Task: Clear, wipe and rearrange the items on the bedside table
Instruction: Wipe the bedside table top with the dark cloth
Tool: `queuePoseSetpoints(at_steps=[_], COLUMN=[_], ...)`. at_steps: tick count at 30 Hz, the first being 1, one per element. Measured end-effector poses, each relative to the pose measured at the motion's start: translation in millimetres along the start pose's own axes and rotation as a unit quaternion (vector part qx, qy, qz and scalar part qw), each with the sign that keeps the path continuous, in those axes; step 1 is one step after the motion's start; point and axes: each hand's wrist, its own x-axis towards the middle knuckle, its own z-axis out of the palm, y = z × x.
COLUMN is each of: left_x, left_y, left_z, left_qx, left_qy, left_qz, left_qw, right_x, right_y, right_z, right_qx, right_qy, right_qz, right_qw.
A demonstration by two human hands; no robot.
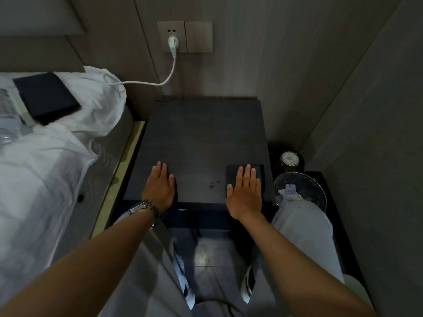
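Cloth (256, 177), dark and folded, lies at the desk (201, 133) front right corner, long axis pointing away from you. Your right hand (245, 195) presses flat on it; your left hand (160, 187) rests flat on the desk.

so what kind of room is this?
Likely a hotel bedroom: a bed with white linen beside a dark bedside table, a wall socket above it, a bin alongside.

— What's on the wall?
— A white plug (172, 43) in a socket beside a switch panel (198, 37).
— And on the floor?
— A wastebasket (299, 191) holding crumpled paper.
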Motion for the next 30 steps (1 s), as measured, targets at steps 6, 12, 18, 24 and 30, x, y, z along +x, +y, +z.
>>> queuePoseSetpoints(at_steps=[6,12,18,24,30], left_x=[-11,-19,-25,-28,-26], left_y=[-15,-57,-75,-66,-77], left_z=[-6,-23,-26,-34,-36], left_qx=[0.020,0.048,-0.090,-0.119,-0.161], left_qy=[0.017,0.069,0.106,0.129,0.132], left_qz=[-0.027,-0.101,-0.123,-0.126,-0.144], left_qw=[0.999,0.991,0.983,0.976,0.967], right_x=[-16,-18,-17,-13,-6], right_y=[-16,-33,-64,-104,-143], right_z=[5,10,14,19,24], right_qx=[0.006,-0.001,-0.002,-0.002,-0.005], right_qy=[-0.001,-0.013,-0.018,-0.026,-0.038], right_qz=[0.017,0.028,0.016,-0.026,-0.058], right_qw=[1.000,1.000,1.000,0.999,0.998])
